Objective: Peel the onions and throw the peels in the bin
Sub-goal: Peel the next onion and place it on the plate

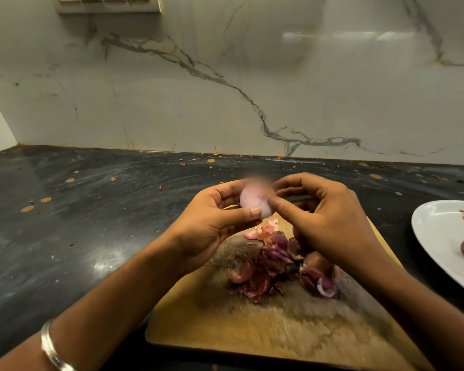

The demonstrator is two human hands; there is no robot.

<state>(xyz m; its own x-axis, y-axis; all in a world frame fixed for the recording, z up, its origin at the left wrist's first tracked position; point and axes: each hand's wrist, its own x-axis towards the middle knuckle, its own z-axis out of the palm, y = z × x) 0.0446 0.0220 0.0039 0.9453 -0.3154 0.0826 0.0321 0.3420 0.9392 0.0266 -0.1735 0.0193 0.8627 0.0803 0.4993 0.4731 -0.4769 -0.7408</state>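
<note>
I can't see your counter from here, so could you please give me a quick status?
Both hands, left and right, gripping one pale peeled onion. Peels heaped on cutting board, not binned. Nothing in the way.

Pale pink onion (255,200), purple peels (276,250), white grey-veined wall (225,89)

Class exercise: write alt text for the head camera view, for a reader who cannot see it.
Two hands hold a pale peeled onion above a wooden cutting board strewn with purple peels; a white plate sits at right.
</note>
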